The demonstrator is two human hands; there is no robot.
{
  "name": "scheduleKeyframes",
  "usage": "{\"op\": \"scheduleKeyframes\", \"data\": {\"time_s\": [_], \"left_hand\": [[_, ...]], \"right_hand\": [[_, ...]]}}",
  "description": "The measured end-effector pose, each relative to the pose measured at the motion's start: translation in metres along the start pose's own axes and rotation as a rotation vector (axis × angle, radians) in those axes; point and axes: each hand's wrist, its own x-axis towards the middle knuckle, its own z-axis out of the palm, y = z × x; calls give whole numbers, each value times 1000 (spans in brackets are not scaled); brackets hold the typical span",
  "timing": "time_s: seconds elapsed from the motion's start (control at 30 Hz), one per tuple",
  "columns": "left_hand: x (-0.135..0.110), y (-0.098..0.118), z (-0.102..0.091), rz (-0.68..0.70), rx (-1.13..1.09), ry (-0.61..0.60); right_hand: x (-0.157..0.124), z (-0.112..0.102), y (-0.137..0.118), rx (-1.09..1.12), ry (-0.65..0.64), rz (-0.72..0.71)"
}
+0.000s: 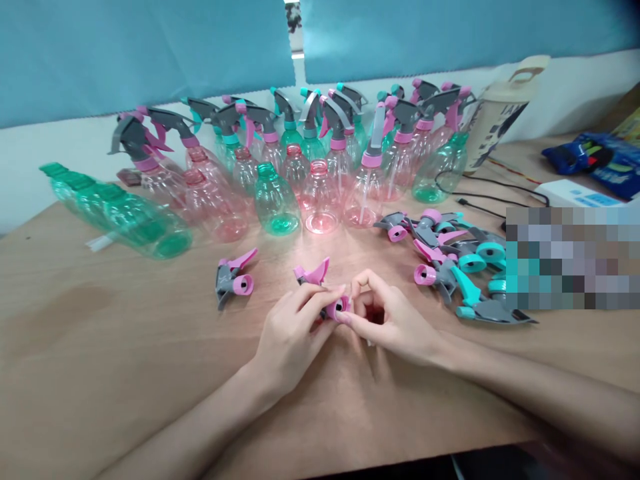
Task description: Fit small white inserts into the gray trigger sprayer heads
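Observation:
My left hand (295, 330) is closed around a pink-and-grey trigger spray head (313, 273), its pink collar facing me. At that collar, my right hand (385, 320) has its thumb tip against the rim and its other fingers curled. A small pale bit shows below those fingers; what they hold is hidden. A second pink-and-grey spray head (243, 285) lies on the table to the left. Behind both hands stand open bottles, among them a green bottle (277, 200) and a pink bottle (320, 200).
Several loose spray heads (440, 267) lie piled at the right, beside a blurred-out patch. Bottles fitted with spray heads (337, 143) fill the back of the wooden table (125, 373). Green bottles (145, 227) lean at the left. A cable, blue packet (600, 160) and tall cup (503, 117) are back right.

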Motion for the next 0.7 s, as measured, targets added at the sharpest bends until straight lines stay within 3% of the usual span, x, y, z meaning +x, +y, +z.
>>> {"op": "scheduleKeyframes", "data": {"time_s": [0.37,0.7], "left_hand": [[0,0,3,29,52,32],[4,3,3,94,117,40]], "right_hand": [[2,3,-1,51,-14,11],[1,5,-1,-398,131,-187]]}}
